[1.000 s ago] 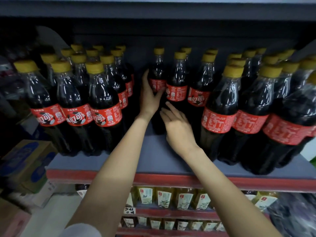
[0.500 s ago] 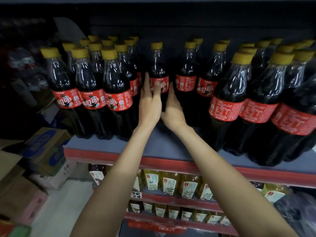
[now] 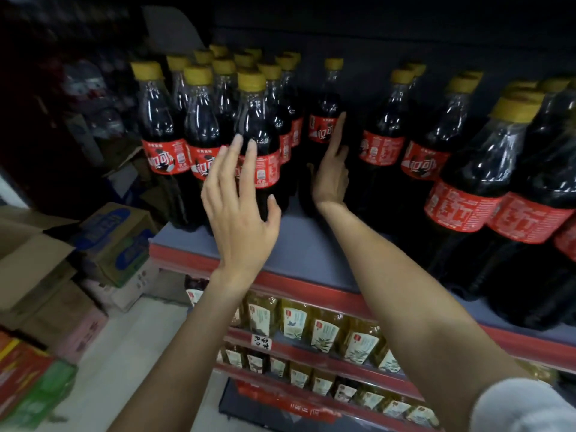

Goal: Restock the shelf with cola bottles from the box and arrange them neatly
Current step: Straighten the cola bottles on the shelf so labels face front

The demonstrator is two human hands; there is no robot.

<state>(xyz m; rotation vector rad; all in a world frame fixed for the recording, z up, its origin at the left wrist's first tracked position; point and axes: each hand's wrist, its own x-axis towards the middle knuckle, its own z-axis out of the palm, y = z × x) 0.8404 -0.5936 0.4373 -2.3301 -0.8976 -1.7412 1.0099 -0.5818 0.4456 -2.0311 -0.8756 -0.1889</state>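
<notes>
Since half a second ago the left hand [image 3: 240,213] has been drawn back and leftward from the lone bottle [image 3: 325,126], and it is now held in front of the left bottle group [image 3: 218,129] with fingers [image 3: 249,160] spread and straight, nothing gripped. The right hand [image 3: 331,176] has been kept at the lone bottle, its straight fingers laid flat against the bottle's right side, thumb low; no curl round the bottle is seen.

The lone bottle stands upright, deep on the shelf [image 3: 299,244], in the gap between the left group and the right rows [image 3: 467,169]. It lies just left of the right palm and well behind and right of the left fingers, so the right hand is judged the nearer; a push leftward would close the gap.

Below, a lower shelf [image 3: 311,353] is filled with yellow drink bottles [image 3: 324,328]. On the floor to the left, cartons [image 3: 115,241] are stacked; one brown flap stands open, but its contents cannot be made out.
</notes>
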